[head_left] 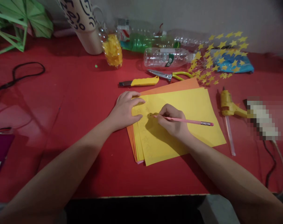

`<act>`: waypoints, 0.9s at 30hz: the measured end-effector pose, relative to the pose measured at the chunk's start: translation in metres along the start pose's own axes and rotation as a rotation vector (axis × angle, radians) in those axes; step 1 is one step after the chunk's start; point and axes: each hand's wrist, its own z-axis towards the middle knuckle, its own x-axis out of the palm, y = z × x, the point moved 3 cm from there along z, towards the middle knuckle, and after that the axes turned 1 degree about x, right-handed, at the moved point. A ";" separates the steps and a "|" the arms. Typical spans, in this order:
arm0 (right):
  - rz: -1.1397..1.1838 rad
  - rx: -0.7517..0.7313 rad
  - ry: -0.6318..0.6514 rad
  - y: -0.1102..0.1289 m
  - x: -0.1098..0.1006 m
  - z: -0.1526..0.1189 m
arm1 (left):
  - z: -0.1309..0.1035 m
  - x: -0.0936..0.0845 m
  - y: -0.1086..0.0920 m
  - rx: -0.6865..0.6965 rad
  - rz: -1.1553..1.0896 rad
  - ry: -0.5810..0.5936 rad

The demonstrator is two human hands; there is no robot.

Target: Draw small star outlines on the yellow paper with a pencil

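Note:
A yellow sheet of paper (197,109) lies on top of a stack of yellow and orange paper (172,87). Small pencil-drawn stars run down its left side. My right hand (175,119) grips a pink pencil (192,121), its tip touching the sheet beside these drawings. The eraser end points to the right. My left hand (127,110) rests flat on the upper left edge of the stack, fingers apart, holding nothing.
Behind the paper are a yellow box cutter (144,81), scissors (170,75), plastic bottles (167,57) and cut-out yellow stars (209,63). A yellow glue gun (227,102) lies right, near a power strip (262,119). A tumbler (87,34) stands at the back of the red table (85,174).

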 end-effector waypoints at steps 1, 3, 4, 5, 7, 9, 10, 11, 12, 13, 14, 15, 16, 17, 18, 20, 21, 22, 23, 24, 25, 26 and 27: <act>0.004 0.001 0.000 0.000 0.000 0.000 | 0.000 0.000 0.000 0.000 0.000 0.000; 0.010 0.004 -0.004 0.000 -0.001 0.000 | 0.000 0.000 0.000 0.000 -0.003 0.001; 0.012 0.008 -0.008 0.000 -0.001 0.000 | 0.000 0.000 0.000 -0.001 -0.004 0.003; 0.015 0.011 -0.010 0.001 -0.001 0.000 | 0.000 -0.001 -0.001 -0.001 -0.004 0.005; 0.022 0.016 -0.008 0.001 0.000 0.000 | 0.000 -0.001 -0.001 -0.002 -0.003 0.008; 0.029 0.013 -0.003 0.001 0.000 0.001 | 0.000 -0.001 -0.001 -0.001 -0.002 0.009; 0.030 0.010 0.000 0.001 0.000 0.001 | 0.000 -0.001 -0.001 0.000 -0.003 0.009; 0.031 0.008 0.003 0.001 0.000 0.001 | 0.000 0.000 -0.001 0.001 -0.004 0.009; 0.028 0.005 0.007 0.000 0.000 0.001 | 0.000 0.000 -0.001 0.001 -0.004 0.009; 0.023 0.002 0.010 0.000 0.000 0.000 | 0.000 0.000 0.000 0.001 -0.004 0.007; 0.016 -0.002 0.012 -0.001 -0.001 0.000 | 0.000 0.000 0.000 0.001 -0.004 0.005; 0.009 -0.008 0.016 -0.001 -0.001 0.000 | 0.000 0.000 0.000 0.000 -0.004 0.003; 0.003 -0.015 0.021 -0.001 -0.001 0.000 | 0.000 0.000 0.000 -0.002 -0.003 0.002; -0.002 -0.021 0.026 -0.001 -0.001 -0.001 | 0.000 0.000 0.000 -0.003 -0.003 0.003; -0.005 -0.029 0.034 0.000 -0.001 -0.001 | 0.000 -0.001 0.000 -0.004 -0.003 0.006; -0.004 -0.044 0.048 0.000 0.000 -0.001 | 0.000 -0.001 -0.001 -0.004 -0.007 0.013; -0.004 -0.047 0.056 0.000 0.000 -0.001 | 0.000 -0.001 -0.001 -0.002 -0.008 0.015; -0.004 -0.048 0.062 0.000 0.001 -0.001 | 0.000 -0.001 -0.001 -0.001 -0.010 0.015; -0.006 -0.046 0.069 0.000 0.001 -0.001 | 0.000 -0.001 -0.001 0.000 -0.012 0.014; -0.010 -0.044 0.075 0.001 0.001 -0.001 | 0.000 -0.001 -0.001 0.000 -0.013 0.014; -0.016 -0.044 0.080 0.001 0.001 -0.001 | 0.000 -0.001 -0.001 0.000 -0.013 0.013; -0.023 -0.049 0.085 0.001 0.001 -0.001 | 0.000 -0.001 -0.001 0.000 -0.013 0.013; -0.028 -0.059 0.088 0.002 0.001 -0.001 | 0.000 -0.001 -0.001 -0.001 -0.013 0.013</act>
